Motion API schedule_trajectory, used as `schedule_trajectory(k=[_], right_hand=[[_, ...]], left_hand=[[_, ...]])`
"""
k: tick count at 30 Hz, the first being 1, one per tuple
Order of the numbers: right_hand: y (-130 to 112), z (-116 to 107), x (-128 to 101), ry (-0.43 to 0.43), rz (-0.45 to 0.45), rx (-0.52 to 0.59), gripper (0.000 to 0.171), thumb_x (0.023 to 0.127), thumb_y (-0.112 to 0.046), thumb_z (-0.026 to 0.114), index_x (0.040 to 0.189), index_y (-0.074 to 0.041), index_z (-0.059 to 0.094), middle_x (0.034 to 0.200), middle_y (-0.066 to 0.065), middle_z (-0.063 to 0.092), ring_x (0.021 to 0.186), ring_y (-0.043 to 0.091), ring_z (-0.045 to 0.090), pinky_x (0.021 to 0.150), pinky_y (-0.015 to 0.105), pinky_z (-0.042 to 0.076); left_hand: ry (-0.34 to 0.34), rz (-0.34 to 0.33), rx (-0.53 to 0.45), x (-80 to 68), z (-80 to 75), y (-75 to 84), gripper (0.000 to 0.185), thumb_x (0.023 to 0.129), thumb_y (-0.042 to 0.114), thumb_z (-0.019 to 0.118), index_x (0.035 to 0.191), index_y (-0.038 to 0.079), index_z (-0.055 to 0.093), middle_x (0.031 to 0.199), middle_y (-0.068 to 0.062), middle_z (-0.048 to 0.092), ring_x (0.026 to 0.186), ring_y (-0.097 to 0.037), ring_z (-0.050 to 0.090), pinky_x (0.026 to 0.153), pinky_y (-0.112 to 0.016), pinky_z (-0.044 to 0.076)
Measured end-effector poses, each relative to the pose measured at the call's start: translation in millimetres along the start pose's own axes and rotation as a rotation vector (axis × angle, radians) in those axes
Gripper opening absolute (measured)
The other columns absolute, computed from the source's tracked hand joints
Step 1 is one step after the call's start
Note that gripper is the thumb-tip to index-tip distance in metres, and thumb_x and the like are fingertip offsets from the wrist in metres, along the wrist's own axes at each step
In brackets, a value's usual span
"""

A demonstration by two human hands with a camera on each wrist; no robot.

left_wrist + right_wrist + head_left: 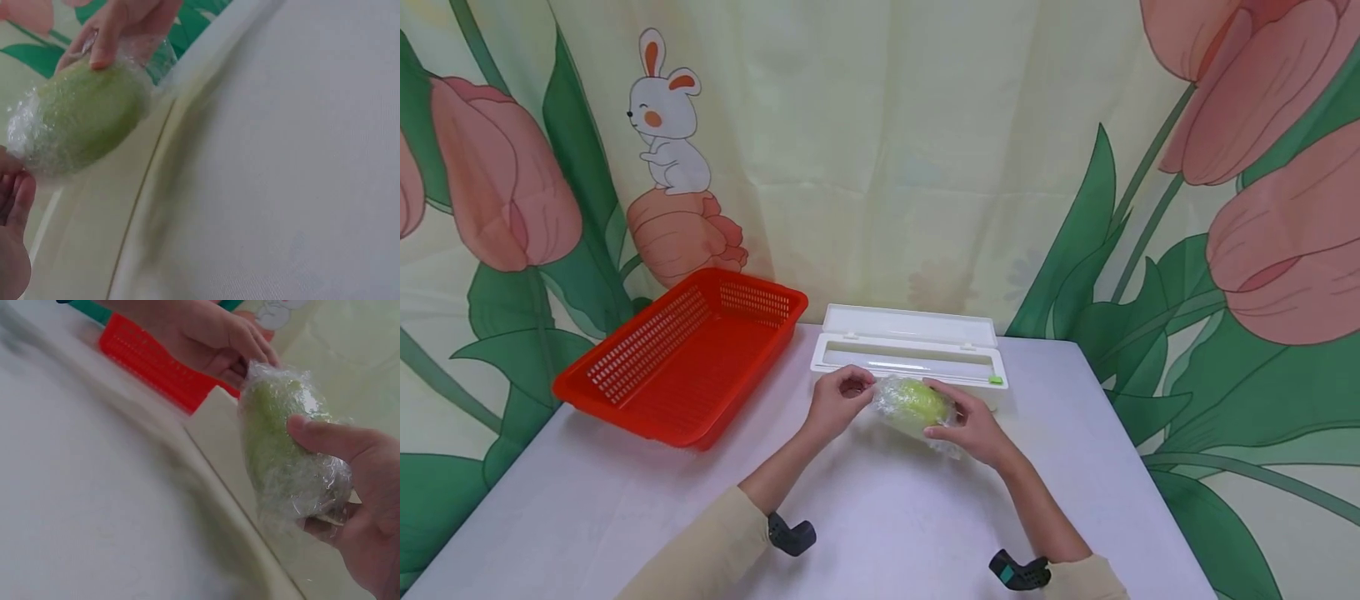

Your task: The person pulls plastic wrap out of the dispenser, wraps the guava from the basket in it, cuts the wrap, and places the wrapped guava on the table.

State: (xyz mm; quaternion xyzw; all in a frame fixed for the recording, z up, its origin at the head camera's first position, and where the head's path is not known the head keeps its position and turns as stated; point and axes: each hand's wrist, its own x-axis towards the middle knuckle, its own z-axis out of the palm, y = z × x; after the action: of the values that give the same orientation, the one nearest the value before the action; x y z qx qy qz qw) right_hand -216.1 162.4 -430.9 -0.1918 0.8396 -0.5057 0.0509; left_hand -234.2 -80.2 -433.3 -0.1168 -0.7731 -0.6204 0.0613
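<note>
Both forearms reach forward, left hand (837, 402) with fingers pinched, right hand (973, 425) with curled grip.

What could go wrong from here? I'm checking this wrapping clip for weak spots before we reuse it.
The left hand pinches only the film's end at the wrapped green fruit; the thin film could tear or slip loose. The right hand holds the fruit above the table, so a slack grip may drop it. The open wrap dispenser sits right behind and could get knocked.
</note>
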Motion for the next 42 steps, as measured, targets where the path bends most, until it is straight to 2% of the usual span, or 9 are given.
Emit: schedule_trajectory(k=[7,16,19,22,25,30,33,36,42], right_hand=[[-7,-3,-3,0.033,0.034,-0.022,0.068,0.076,-0.021,0.074,0.136,-0.02,0.043,0.141,0.01,0.041,0.123,0.031,0.043,0.097,0.047,0.043],[19,1,5,-0.016,-0.021,-0.037,0.067,0.074,-0.031,0.074,0.134,-0.033,0.044,0.139,0.0,0.045,0.118,0.023,0.048,0.091,0.035,0.048],[16,5,8,-0.013,-0.022,-0.027,0.067,0.073,-0.034,0.075,0.132,-0.036,0.045,0.139,-0.003,0.045,0.119,0.022,0.048,0.091,0.037,0.048],[9,12,11,-0.011,-0.041,-0.008,0.068,0.072,-0.037,0.075,0.132,-0.038,0.044,0.139,-0.004,0.044,0.119,0.021,0.048,0.092,0.037,0.048],[3,18,15,-0.013,-0.083,-0.008,0.068,0.072,-0.037,0.075,0.133,-0.038,0.043,0.139,-0.005,0.044,0.121,0.021,0.047,0.094,0.038,0.047],[-2,26,17,-0.003,-0.131,-0.031,0.069,0.07,-0.034,0.076,0.131,-0.037,0.045,0.137,-0.008,0.047,0.122,0.017,0.047,0.093,0.03,0.047],[-4,28,17,0.003,-0.157,-0.039,0.071,0.069,-0.03,0.078,0.132,-0.033,0.046,0.136,-0.009,0.047,0.123,0.016,0.046,0.092,0.027,0.046],[-6,30,17,0.008,-0.183,-0.052,0.073,0.069,-0.026,0.078,0.134,-0.029,0.045,0.138,-0.007,0.046,0.126,0.017,0.044,0.095,0.033,0.046],[-10,30,17,0.016,-0.209,-0.059,0.074,0.068,-0.026,0.078,0.134,-0.027,0.045,0.139,-0.007,0.046,0.129,0.017,0.041,0.102,0.041,0.04]], left_hand=[[-0.154,0.174,-0.004,-7.1,-2.9,0.5,0.031,0.082,0.005,0.065,0.113,-0.001,0.063,0.108,-0.015,0.065,0.097,-0.028,0.063,0.085,-0.037,0.052],[-0.096,0.335,0.047,-7.4,-10.1,-1.1,0.017,0.074,-0.001,0.071,0.091,-0.001,0.071,0.082,-0.014,0.068,0.076,-0.023,0.064,0.073,-0.034,0.056],[-0.102,0.322,0.021,-8.0,-9.6,4.9,0.011,0.08,-0.005,0.063,0.091,-0.006,0.064,0.088,-0.018,0.063,0.085,-0.027,0.061,0.081,-0.04,0.053],[-0.126,0.229,-0.095,-6.9,-6.0,11.4,0.015,0.086,-0.01,0.046,0.1,-0.012,0.05,0.108,-0.025,0.054,0.106,-0.033,0.053,0.094,-0.045,0.045],[-0.148,0.122,-0.198,-3.5,-1.1,15.3,0.026,0.091,-0.003,0.037,0.116,-0.011,0.04,0.126,-0.026,0.043,0.121,-0.038,0.043,0.101,-0.046,0.037],[-0.144,0.031,-0.126,2.9,4.9,10.2,0.037,0.099,0.023,0.036,0.129,0.001,0.042,0.129,-0.017,0.051,0.122,-0.033,0.048,0.101,-0.041,0.041],[-0.109,-0.005,-0.106,6.7,8.3,-0.1,0.034,0.1,0.024,0.035,0.126,0.008,0.049,0.121,-0.009,0.061,0.116,-0.023,0.055,0.093,-0.032,0.048],[-0.074,0.0,-0.152,10.6,11.8,-9.2,0.032,0.1,0.018,0.032,0.124,0.015,0.052,0.115,-0.004,0.066,0.109,-0.016,0.059,0.084,-0.024,0.052],[-0.057,0.151,-0.307,14.0,15.5,-7.2,0.035,0.094,-0.002,0.026,0.124,0.004,0.043,0.131,-0.016,0.051,0.103,-0.03,0.062,0.083,-0.027,0.053]])
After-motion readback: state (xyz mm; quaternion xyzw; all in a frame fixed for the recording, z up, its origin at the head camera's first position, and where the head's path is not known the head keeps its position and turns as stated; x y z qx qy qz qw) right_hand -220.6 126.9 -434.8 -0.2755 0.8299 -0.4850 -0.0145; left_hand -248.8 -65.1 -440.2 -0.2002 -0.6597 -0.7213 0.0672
